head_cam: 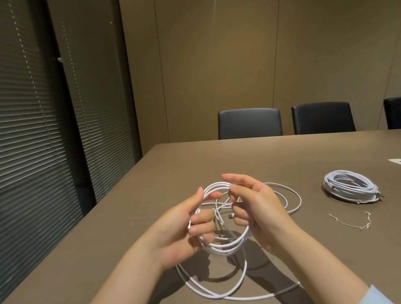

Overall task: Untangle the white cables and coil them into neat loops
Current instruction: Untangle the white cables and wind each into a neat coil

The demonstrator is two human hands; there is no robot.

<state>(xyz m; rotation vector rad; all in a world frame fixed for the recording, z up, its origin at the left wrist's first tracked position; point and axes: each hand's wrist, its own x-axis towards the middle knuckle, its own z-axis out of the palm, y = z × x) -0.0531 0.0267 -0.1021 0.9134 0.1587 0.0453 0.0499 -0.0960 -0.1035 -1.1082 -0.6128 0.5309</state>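
both hands hold a half-made coil (225, 225) of white cable just above the table (290, 154). the left hand (188, 232) has its fingers curled round the coil's left side, thumb up along the strands. the right hand (250, 203) pinches strands at the coil's top right, with its lower fingers hooked over the right side. inside the coil several strands cross, and a dark plug end (230, 216) shows near the middle.

slack from the coil lies on the table: one sweep (208, 289) just below the coil and another (292, 197) beyond the right hand. a finished bundle (350, 188) lies well to the right of the coil, and a thin tie (349, 223) lies nearer, also to the right.

the risk, as i judge it, is the crossed strands inside the coil. if more turns are wound over them, the tangle gets locked in. the slack below the coil overlaps itself, so pulling it up fast could draw a knot tight. a loose left grip could let the turns spring apart.
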